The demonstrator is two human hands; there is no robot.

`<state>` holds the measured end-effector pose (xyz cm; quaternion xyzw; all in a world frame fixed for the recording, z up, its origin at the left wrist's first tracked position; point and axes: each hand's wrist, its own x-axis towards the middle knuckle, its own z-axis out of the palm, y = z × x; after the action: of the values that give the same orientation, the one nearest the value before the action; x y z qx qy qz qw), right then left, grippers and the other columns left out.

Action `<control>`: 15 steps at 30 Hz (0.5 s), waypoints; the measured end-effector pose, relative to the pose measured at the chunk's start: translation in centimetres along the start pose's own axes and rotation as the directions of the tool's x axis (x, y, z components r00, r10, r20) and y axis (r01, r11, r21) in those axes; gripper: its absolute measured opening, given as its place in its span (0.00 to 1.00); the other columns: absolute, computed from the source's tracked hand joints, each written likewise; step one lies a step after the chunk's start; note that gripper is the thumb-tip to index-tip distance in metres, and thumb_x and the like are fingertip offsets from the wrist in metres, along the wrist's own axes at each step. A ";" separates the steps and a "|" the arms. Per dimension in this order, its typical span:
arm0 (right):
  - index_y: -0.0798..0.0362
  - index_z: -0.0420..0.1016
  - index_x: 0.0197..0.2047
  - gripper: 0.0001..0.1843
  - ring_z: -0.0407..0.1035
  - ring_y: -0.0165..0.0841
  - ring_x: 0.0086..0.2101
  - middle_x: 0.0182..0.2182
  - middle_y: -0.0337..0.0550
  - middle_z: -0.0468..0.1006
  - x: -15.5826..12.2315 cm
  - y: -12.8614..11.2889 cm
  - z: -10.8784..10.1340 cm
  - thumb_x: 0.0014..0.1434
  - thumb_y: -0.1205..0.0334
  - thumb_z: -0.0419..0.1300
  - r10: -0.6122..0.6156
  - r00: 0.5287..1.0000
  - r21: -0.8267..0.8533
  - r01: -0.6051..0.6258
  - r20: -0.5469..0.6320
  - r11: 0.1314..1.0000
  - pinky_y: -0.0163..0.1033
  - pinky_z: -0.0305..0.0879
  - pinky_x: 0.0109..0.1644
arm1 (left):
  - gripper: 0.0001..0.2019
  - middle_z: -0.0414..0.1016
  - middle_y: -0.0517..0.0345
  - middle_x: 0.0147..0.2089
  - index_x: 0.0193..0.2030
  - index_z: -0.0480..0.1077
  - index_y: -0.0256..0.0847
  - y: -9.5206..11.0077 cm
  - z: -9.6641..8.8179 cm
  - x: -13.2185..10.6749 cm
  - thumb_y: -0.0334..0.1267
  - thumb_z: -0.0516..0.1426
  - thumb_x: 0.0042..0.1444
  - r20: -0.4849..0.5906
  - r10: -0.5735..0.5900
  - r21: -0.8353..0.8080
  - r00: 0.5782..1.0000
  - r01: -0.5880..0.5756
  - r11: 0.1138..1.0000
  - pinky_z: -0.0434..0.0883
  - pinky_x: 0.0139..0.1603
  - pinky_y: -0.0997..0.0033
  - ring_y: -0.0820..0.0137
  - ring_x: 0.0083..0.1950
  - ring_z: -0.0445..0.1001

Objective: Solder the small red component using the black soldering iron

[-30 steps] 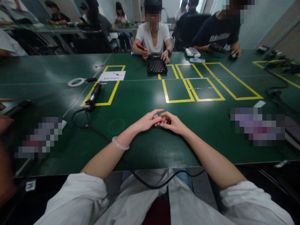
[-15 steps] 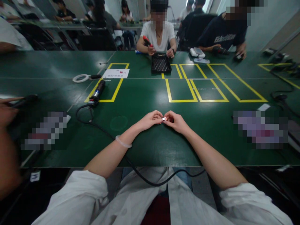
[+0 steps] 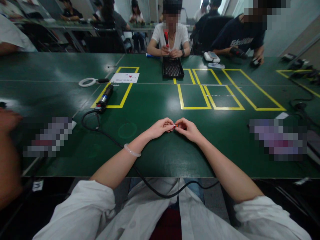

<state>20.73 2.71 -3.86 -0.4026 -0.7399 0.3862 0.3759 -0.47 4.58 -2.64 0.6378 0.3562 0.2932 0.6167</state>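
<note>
A tiny red and white piece (image 3: pixel 174 126) sits between my fingertips; it is too small for me to tell its kind. My left hand (image 3: pixel 162 128) pinches it from the left, with a pale translucent bangle (image 3: pixel 132 150) round that wrist. From the other side, my right hand (image 3: pixel 186 128) pinches the same piece with curled fingers. Both hands are held close together above the green table (image 3: pixel 172 158).
A black cylindrical tool (image 3: pixel 106 95) with a cable lies to the left. The cable (image 3: pixel 115 143) runs under my left forearm and across my lap. Blurred-out slabs (image 3: pixel 51 136) lie at both sides. Opposite, a person works over a black tray (image 3: pixel 173 69).
The small piece has turned slightly and shows more red and less white. Across the table, the person's red tool is now upright over the tray. At left, another person's hand has shifted.
</note>
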 end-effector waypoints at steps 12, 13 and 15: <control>0.54 0.71 0.37 0.15 0.71 0.31 0.30 0.29 0.41 0.78 0.0 0.3 0.2 0.62 0.48 0.60 0.071 0.997 0.143 -0.072 0.014 0.987 0.37 0.66 0.37 | 0.16 0.76 0.55 0.35 0.47 0.65 0.34 -0.3 0.5 -0.2 0.36 0.63 0.55 -0.010 0.083 0.092 0.996 -0.082 0.992 0.69 0.40 0.72 0.73 0.36 0.75; 0.54 0.71 0.37 0.16 0.71 0.31 0.30 0.29 0.41 0.78 0.0 0.3 0.2 0.62 0.48 0.60 0.075 0.997 0.149 -0.077 0.018 0.986 0.37 0.66 0.37 | 0.15 0.76 0.55 0.35 0.46 0.65 0.34 -0.3 0.5 -0.2 0.37 0.62 0.56 -0.008 0.090 0.100 0.996 -0.089 0.991 0.70 0.40 0.71 0.73 0.36 0.75; 0.53 0.70 0.37 0.16 0.71 0.31 0.30 0.30 0.41 0.78 0.0 0.3 0.2 0.62 0.48 0.60 0.076 0.997 0.147 -0.078 0.021 0.986 0.37 0.66 0.37 | 0.13 0.76 0.54 0.35 0.45 0.65 0.34 -0.5 0.6 -0.2 0.39 0.61 0.58 -0.006 0.093 0.084 0.996 -0.092 0.992 0.71 0.41 0.71 0.73 0.36 0.76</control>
<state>20.63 2.72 -4.19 -0.3990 -0.6961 0.4572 0.3837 -0.17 4.11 -3.12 0.6774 0.3414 0.3094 0.5735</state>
